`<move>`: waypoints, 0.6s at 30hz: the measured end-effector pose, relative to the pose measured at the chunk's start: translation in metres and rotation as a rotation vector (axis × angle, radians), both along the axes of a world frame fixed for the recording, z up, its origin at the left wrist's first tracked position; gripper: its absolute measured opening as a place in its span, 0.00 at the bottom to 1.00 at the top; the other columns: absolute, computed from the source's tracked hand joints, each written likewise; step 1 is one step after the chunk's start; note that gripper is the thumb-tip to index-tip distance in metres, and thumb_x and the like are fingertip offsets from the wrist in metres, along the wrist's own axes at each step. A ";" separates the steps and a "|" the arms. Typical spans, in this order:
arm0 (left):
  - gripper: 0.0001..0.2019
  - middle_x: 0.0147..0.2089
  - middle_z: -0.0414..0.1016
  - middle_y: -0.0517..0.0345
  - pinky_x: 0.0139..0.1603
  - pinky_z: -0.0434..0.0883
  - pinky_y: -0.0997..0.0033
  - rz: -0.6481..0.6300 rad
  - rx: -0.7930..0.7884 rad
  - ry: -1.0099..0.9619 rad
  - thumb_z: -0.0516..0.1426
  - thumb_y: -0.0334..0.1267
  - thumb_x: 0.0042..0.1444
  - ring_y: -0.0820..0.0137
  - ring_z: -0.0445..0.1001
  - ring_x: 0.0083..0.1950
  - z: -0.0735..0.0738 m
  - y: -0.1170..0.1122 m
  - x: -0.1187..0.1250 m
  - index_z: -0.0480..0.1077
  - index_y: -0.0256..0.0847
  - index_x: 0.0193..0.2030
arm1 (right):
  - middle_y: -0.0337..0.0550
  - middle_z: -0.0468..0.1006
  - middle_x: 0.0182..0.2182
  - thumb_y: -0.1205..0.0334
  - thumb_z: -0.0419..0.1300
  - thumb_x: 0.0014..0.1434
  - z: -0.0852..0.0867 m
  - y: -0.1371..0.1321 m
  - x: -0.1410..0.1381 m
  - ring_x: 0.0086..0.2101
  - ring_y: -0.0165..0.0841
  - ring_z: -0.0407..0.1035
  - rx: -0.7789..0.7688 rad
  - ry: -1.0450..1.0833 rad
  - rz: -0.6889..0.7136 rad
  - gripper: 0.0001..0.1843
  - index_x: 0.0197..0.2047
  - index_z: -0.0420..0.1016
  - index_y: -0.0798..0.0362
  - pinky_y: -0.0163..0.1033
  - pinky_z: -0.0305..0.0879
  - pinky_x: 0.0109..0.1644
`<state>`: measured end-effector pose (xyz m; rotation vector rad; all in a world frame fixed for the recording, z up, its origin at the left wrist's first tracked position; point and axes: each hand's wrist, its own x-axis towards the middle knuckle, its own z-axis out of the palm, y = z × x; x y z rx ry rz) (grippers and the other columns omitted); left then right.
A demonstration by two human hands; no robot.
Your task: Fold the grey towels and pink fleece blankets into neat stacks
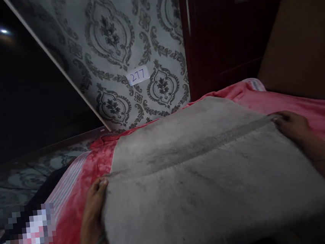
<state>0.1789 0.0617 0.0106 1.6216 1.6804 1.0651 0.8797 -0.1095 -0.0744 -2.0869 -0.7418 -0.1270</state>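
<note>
A grey, soft-looking cloth (204,194) with darker smudges fills the lower middle of the view. A raised crease runs across it from side to side. My left hand (94,201) pinches its left edge at one end of this crease, thumb on top. At the crease's other end, my right hand (294,127) grips the right edge, fingers closed. The far part of the cloth lies on a red blanket (272,101), while the near part reaches down toward me, its lower edge dark and blurred.
Patterned wallpaper (110,31) with a paper label (137,75) reading 277 stands behind the blanket. A large dark screen (23,85) leans in at the left. A dark red glossy panel (219,32) and a brown board (304,47) stand at the back right.
</note>
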 end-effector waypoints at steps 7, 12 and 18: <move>0.17 0.35 0.80 0.57 0.46 0.74 0.56 -0.024 0.070 0.157 0.59 0.57 0.37 0.53 0.76 0.43 0.000 0.011 -0.001 0.75 0.48 0.29 | 0.52 0.79 0.40 0.63 0.55 0.55 0.009 0.005 -0.012 0.46 0.47 0.70 -0.008 -0.038 0.040 0.06 0.33 0.74 0.48 0.49 0.64 0.53; 0.15 0.33 0.80 0.55 0.49 0.74 0.51 -0.033 0.069 0.179 0.57 0.55 0.37 0.49 0.77 0.44 0.010 0.008 0.008 0.73 0.48 0.27 | 0.53 0.79 0.41 0.63 0.56 0.55 0.020 -0.001 -0.015 0.46 0.45 0.70 -0.017 -0.078 -0.011 0.11 0.38 0.78 0.53 0.48 0.64 0.53; 0.20 0.40 0.80 0.51 0.48 0.74 0.46 0.043 0.152 0.223 0.57 0.57 0.38 0.44 0.77 0.47 0.028 -0.023 0.002 0.74 0.46 0.32 | 0.50 0.80 0.42 0.64 0.56 0.57 0.048 -0.039 -0.022 0.46 0.42 0.70 0.005 -0.140 0.050 0.09 0.38 0.77 0.51 0.44 0.63 0.53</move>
